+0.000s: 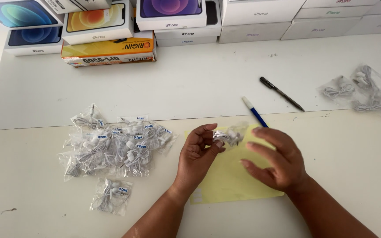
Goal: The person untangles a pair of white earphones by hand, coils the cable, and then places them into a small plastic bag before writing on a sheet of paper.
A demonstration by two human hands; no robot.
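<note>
In the head view, a small clear bag of white earphones was pinched between the thumb and fingertips of the left hand, raised just above a yellow sheet of paper at the centre of the white table. It seemed to be held up that way so that it could be looked over or turned. The right hand was kept open beside it, at about four o'clock from the bag, its fingers spread and loose, nothing being grasped; whether they touched the bag could not be told.

At nine o'clock from the hands, a heap of labelled earphone bags was gathered, apparently as one sorted lot, with a single labelled bag lying apart below it. At two o'clock, near the table's right edge, a few unlabelled bags were seen. A blue-and-white pen and a black pen were laid at one o'clock, within easy reach. Stacked phone boxes were ranged along the far edge at twelve o'clock.
</note>
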